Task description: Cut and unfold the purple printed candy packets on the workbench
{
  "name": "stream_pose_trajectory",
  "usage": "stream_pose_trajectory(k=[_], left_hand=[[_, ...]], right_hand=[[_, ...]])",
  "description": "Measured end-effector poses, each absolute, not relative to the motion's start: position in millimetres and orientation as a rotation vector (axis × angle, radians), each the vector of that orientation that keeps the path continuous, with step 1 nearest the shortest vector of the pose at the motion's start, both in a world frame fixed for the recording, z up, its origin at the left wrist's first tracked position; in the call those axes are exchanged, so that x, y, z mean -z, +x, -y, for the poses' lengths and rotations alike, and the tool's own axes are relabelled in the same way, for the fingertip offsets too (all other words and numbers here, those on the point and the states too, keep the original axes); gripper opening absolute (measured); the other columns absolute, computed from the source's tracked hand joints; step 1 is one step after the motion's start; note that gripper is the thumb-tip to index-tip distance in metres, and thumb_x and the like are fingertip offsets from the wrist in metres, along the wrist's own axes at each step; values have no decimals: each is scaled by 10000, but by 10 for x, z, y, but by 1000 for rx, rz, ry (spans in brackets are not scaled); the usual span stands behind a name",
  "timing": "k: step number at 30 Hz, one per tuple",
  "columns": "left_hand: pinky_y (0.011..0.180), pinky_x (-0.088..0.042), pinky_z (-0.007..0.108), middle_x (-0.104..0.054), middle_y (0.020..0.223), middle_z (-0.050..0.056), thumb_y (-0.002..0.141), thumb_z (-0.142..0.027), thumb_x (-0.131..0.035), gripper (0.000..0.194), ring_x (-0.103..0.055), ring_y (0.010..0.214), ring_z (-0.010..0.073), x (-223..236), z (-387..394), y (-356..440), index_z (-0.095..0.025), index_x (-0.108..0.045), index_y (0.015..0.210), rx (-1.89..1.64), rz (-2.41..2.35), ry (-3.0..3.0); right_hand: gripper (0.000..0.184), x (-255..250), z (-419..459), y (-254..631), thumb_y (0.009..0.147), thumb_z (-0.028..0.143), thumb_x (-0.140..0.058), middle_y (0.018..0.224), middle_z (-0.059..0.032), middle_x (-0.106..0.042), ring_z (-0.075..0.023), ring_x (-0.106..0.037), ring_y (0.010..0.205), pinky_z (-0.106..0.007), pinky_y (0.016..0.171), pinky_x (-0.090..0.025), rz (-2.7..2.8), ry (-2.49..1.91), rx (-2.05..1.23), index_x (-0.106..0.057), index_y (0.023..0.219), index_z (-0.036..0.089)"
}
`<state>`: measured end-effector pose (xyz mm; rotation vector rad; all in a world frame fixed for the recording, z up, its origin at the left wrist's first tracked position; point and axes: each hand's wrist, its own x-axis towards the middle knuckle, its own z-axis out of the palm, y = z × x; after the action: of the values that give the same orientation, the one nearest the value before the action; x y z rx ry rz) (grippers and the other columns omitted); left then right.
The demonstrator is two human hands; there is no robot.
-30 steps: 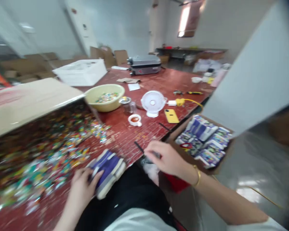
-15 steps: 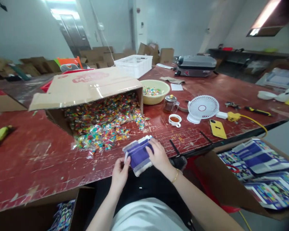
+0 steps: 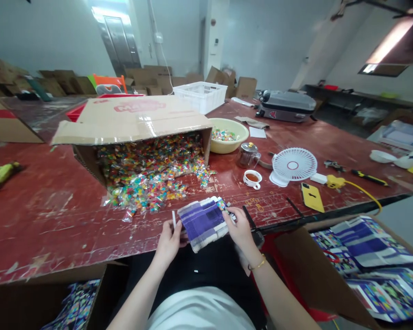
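Observation:
A fanned stack of flat purple-and-white printed cartons (image 3: 203,222) is held between both hands over the table's front edge. My left hand (image 3: 168,243) is closed on the stack's left side, fingers partly hidden beneath it. A thin white edge sticks up beside that thumb; I cannot make out whether it is a carton flap. My right hand (image 3: 240,229) grips the right end, its thumb on top near a colourful printed corner. Beyond the stack, small wrapped colourful candies (image 3: 151,188) spill from a cardboard box (image 3: 144,123) lying on its side.
Behind are a yellow basin (image 3: 227,145) of candies, a glass teapot (image 3: 248,156), a cup of tea (image 3: 252,178), a white fan (image 3: 292,165) and a yellow phone (image 3: 312,197). A carton (image 3: 323,270) of printed flat cartons is at right; another box (image 3: 103,293) with printed packets is lower left.
The stack has spread into a wider fan, and my right hand has shifted right and down to its end. The view has turned slightly left.

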<state>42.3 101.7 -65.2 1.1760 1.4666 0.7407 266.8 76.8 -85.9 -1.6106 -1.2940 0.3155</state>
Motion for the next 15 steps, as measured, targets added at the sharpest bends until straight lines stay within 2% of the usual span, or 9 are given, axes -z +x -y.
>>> stream_pose_trajectory(k=[2, 5, 7, 9, 11, 13, 15], left_hand=[[469, -525, 289, -662, 850, 67, 806, -554, -449, 382, -663, 635, 185, 630, -1006, 380, -208, -401, 961, -674, -1523, 1199], [358, -455, 278, -649, 597, 81, 742, -679, -428, 531, -628, 463, 216, 558, -964, 358, -155, -495, 790, -478, -1537, 1210], [389, -470, 276, -645, 545, 117, 742, -738, -310, 657, -641, 472, 223, 490, -933, 393, -130, -539, 640, -356, -1469, 1189], [465, -503, 267, -674, 611, 148, 756, -749, -198, 753, -668, 551, 213, 426, -915, 458, -119, -562, 563, -304, -1405, 1182], [514, -517, 270, -689, 676, 146, 766, -743, -146, 783, -671, 592, 201, 383, -917, 528, -116, -587, 610, -326, -1405, 1209], [530, -522, 290, -694, 750, 142, 782, -726, -157, 756, -669, 627, 208, 362, -938, 569, -113, -599, 792, -388, -1458, 1255], [566, -527, 312, -691, 871, 152, 803, -693, -220, 698, -671, 699, 225, 346, -964, 562, -114, -541, 1022, -444, -1524, 1311]], right_hand=[[352, 884, -777, 2666, 791, 426, -566, 1026, -135, -609, -261, -571, 991, -446, 901, -449, 1218, -1618, -395, -588, 1016, 156], [505, 922, -813, 2683, 712, 469, -641, 1073, -139, -620, -274, -579, 1020, -427, 898, -460, 1024, -1648, -580, -547, 1089, 147], [536, 925, -828, 2697, 683, 490, -658, 1014, -139, -649, -282, -612, 959, -415, 839, -495, 947, -1672, -657, -555, 1073, 138], [528, 901, -820, 2698, 686, 502, -648, 901, -127, -679, -278, -646, 846, -407, 755, -525, 943, -1680, -691, -568, 1053, 131], [514, 859, -792, 2677, 691, 504, -641, 820, -108, -691, -265, -657, 760, -397, 702, -536, 961, -1666, -725, -574, 1038, 131], [471, 814, -768, 2636, 701, 505, -630, 796, -103, -696, -257, -659, 734, -387, 689, -537, 1003, -1635, -767, -591, 991, 136], [418, 770, -770, 2584, 718, 501, -612, 814, -110, -701, -258, -661, 762, -384, 717, -532, 1061, -1599, -811, -612, 930, 141]])
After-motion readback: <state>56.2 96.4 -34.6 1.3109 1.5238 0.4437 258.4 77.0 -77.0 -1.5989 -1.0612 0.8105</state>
